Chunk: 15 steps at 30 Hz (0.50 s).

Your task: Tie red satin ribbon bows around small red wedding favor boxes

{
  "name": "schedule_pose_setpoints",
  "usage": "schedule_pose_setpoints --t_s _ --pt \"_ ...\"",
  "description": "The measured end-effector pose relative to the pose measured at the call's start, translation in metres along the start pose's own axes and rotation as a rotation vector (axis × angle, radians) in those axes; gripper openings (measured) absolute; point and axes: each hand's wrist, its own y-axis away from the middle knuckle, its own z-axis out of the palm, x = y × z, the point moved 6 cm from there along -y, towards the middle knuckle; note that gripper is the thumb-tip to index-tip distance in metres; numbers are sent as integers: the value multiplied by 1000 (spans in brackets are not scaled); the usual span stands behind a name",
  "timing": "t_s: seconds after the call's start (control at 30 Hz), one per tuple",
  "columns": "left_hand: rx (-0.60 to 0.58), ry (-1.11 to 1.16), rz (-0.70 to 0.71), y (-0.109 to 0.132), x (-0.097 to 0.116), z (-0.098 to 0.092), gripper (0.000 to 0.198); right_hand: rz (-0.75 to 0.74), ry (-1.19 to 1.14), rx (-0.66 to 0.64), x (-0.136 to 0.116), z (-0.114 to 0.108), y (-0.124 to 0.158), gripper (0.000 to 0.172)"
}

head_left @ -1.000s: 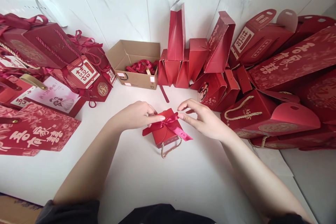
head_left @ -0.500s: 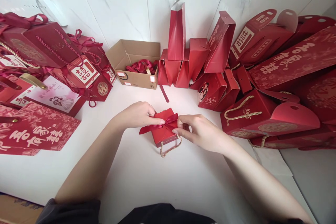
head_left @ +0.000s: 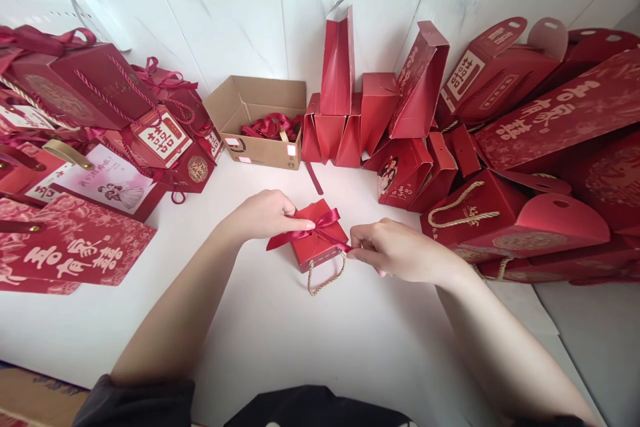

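A small red gift box (head_left: 311, 248) lies on the white table in front of me, with a gold rope handle (head_left: 326, 291) drooping over its near side. Across its top runs a dark red ribbon (head_left: 327, 219) formed into a bow. My left hand (head_left: 270, 213) is closed at the bow's left side, thumb and fingers pinching the ribbon near the knot. One ribbon tail reaches past the box's right edge, where my right hand (head_left: 400, 250) grips its end between thumb and bent fingers. The other tail sticks out to the left, below my left hand.
An open cardboard box (head_left: 265, 155) with coiled red ribbon (head_left: 270, 127) stands at the back. A loose ribbon strip (head_left: 314, 179) lies before it. Finished-looking red boxes (head_left: 75, 87) are piled left; upright red cartons (head_left: 337, 67) and handled boxes (head_left: 530, 227) crowd the back and right.
My right hand has moved right and slightly down, drawing the ribbon tail out past the box edge. The left hand stays at the bow, and the box has turned slightly.
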Motion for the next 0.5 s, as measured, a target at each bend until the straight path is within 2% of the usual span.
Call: schedule_pose_setpoints --t_s 0.17,0.27,0.33,0.4,0.43,0.5 --pt "57 88 121 -3 6 -7 47 -50 153 -61 4 5 -6 27" --pt "13 131 147 0 8 -10 43 108 384 -28 13 6 -5 23" --pt "-18 142 133 2 6 -12 43 259 537 40 15 1 4 15" --pt "-22 137 116 4 3 -14 44 322 637 142 9 -7 17 12" --pt "-18 131 113 4 2 -15 44 302 666 199 2 -9 23 13" --pt "-16 119 119 4 1 -16 44 169 680 323 -18 -12 32 15"
